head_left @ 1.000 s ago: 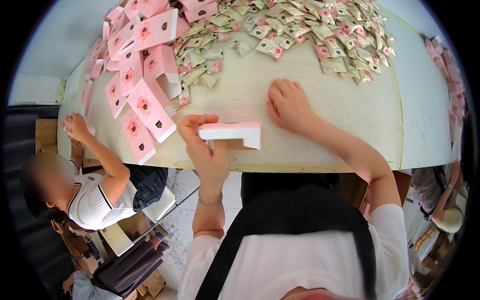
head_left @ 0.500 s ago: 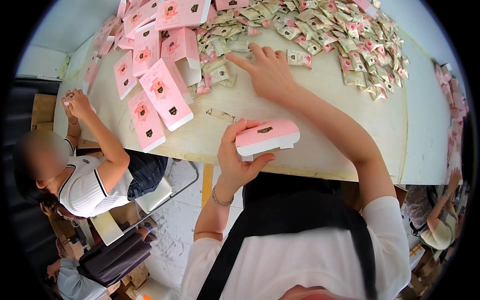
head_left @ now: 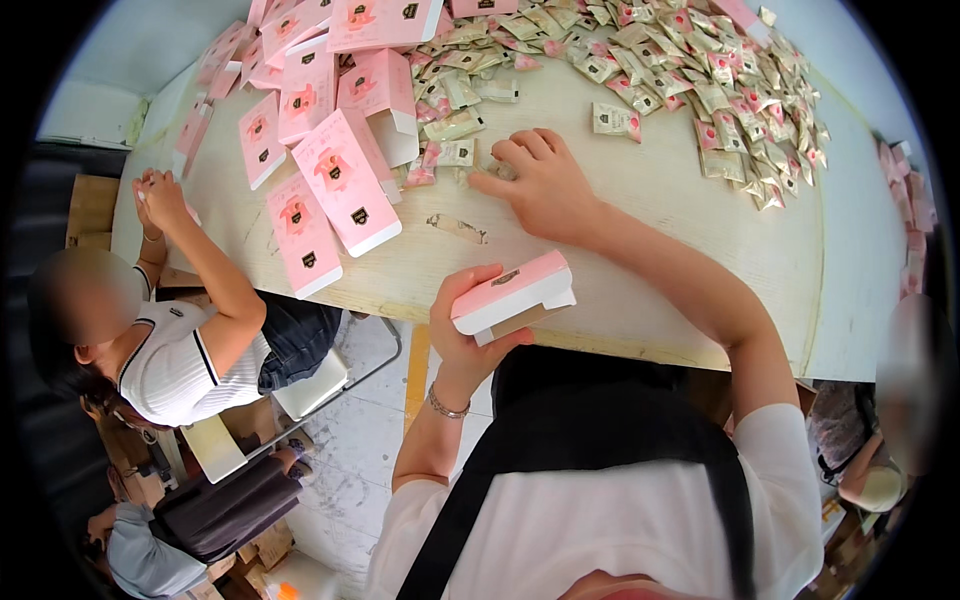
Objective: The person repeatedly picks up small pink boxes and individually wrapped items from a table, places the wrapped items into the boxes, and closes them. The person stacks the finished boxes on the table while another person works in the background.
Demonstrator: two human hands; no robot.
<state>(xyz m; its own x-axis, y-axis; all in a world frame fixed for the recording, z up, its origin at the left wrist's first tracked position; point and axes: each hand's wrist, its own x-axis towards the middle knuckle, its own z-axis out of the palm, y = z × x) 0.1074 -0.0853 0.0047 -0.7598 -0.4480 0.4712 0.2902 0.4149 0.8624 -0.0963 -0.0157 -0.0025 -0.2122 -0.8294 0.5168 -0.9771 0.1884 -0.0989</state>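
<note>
My left hand (head_left: 462, 325) grips a small pink and white carton (head_left: 510, 290) above the table's near edge; its white flap and open underside show. My right hand (head_left: 540, 190) reaches across the table, its bent fingertips closed around a small foil sachet (head_left: 503, 168) at the edge of a loose pile of gold and pink sachets (head_left: 458, 123). Just left of that hand lie flattened and folded pink cartons (head_left: 345, 180). One sachet (head_left: 616, 121) lies apart, above my right hand.
A larger sachet heap (head_left: 740, 130) covers the back right of the pale table (head_left: 700, 260). A co-worker (head_left: 200, 340) sits at left, hands at the table; another person (head_left: 150, 540) is lower left. More pink cartons (head_left: 905, 210) and a blurred person (head_left: 875, 470) are at right.
My right hand first reached forward and left toward the sachets, then drew slightly back, fingers curling onto one. The carton in my left hand moved right and turned.
</note>
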